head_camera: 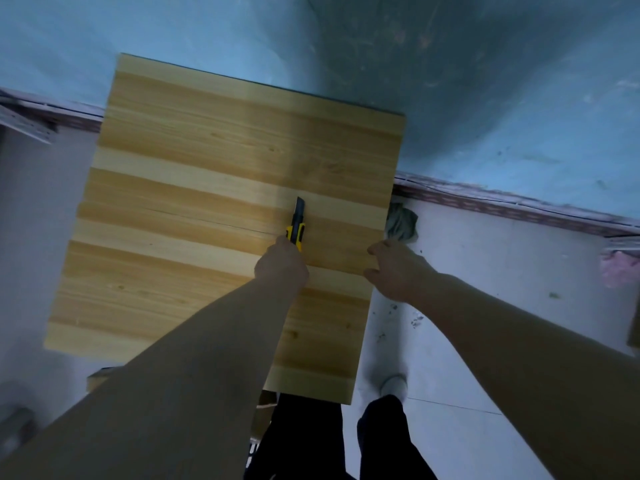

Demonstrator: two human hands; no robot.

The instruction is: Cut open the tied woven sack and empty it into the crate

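Left hand (282,263) grips yellow knife (297,226) over tabletop (194,188); right hand (398,270) at its edge.

A bench (207,202) of pale and darker wooden strips is seen from above, set against a blue wall. A yellow-and-black utility knife (297,223) is gripped over its top by the left hand (282,268), blade pointed toward the wall; whether it is laid flat cannot be told. The bench's right edge is touched by the right hand (398,271). On the pale floor (485,306) beside it, a crumpled grey-green cloth (401,223) is found at the wall base, dark specks (415,320) are scattered, and a pink bundle (621,268) is seen far right.
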